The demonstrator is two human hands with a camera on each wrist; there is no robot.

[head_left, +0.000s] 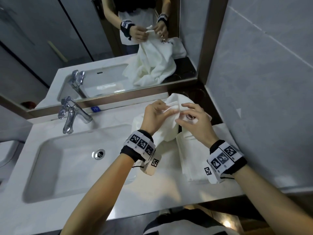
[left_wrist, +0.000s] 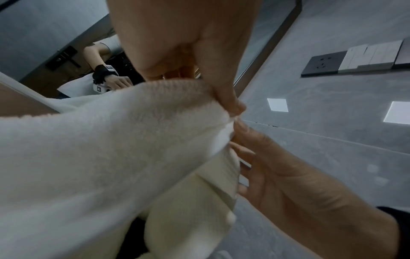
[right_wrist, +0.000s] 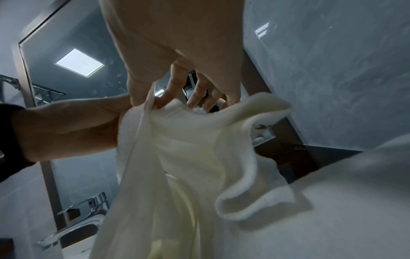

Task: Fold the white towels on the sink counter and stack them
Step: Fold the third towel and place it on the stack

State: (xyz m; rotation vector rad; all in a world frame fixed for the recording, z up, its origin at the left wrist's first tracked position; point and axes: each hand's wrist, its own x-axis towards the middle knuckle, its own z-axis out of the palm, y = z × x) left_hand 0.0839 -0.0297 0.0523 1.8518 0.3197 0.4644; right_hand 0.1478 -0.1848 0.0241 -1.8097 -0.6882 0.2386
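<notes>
Both hands are raised above the right part of the white marble-look sink surface (head_left: pixel 88 197), close together, working one edge of a white terry-cloth towel (head_left: pixel 169 129).

Left hand (head_left: pixel 155 116): fingers curled, thumb and forefinger pinching the towel's hemmed edge. The left wrist view confirms the pinch at the top of the cloth (left_wrist: pixel 124 150), with that hand (left_wrist: pixel 188 43) gripping from above.

Right hand (head_left: pixel 194 121): fingers partly spread, fingertips closing on the same edge just beside the left hand. In the left wrist view its fingertips (left_wrist: pixel 241 129) touch the towel's border directly below the left thumb. The right wrist view shows the right hand (right_wrist: pixel 175 43) with thumb and forefinger nipping a fold of the towel (right_wrist: pixel 188 157), the other fingers loosely curled behind it.

The held towel hangs from the hands in loose folds; its lower part lies bunched on the surface to the right of the basin. A dark printed emblem (head_left: pixel 190 117) shows on the cloth near the right hand.

A second white towel, folded flat into a rectangle (head_left: pixel 191 158), lies on the surface under the right wrist, against the grey tiled wall (head_left: pixel 262 82).

Other fixtures: a white rectangular sink basin (head_left: pixel 67 160) with a chrome drain (head_left: pixel 99 153), a chrome lever tap (head_left: pixel 71 114) behind it, and a wall mirror in a brown frame (head_left: pixel 42 48) reflecting the hands and towel.
</notes>
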